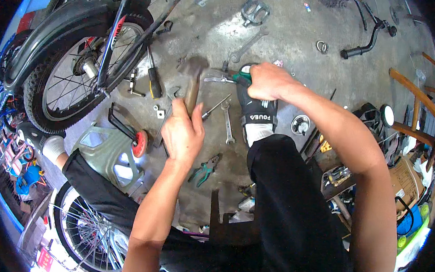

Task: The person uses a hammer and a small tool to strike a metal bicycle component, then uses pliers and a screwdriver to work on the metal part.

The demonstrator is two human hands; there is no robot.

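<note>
My left hand (182,134) is wrapped round the handle of a hammer (194,79), whose blurred dark head is raised at the centre. My right hand (270,82) grips a green-handled metal tool (241,77), its silver end pointing left toward the hammer, over my black shoe (256,108). Wrenches (228,121), a thin screwdriver (218,106) and green-handled pliers (203,171) lie on the concrete floor (292,46) between my legs.
A bicycle wheel and frame (62,66) stand at left, a spoked wheel (92,228) below them. A translucent panel (92,148) lies by my left leg. Handlebars (362,50) lie upper right. Wooden chair parts (414,98), a cardboard box (403,187) and scattered tools crowd the right.
</note>
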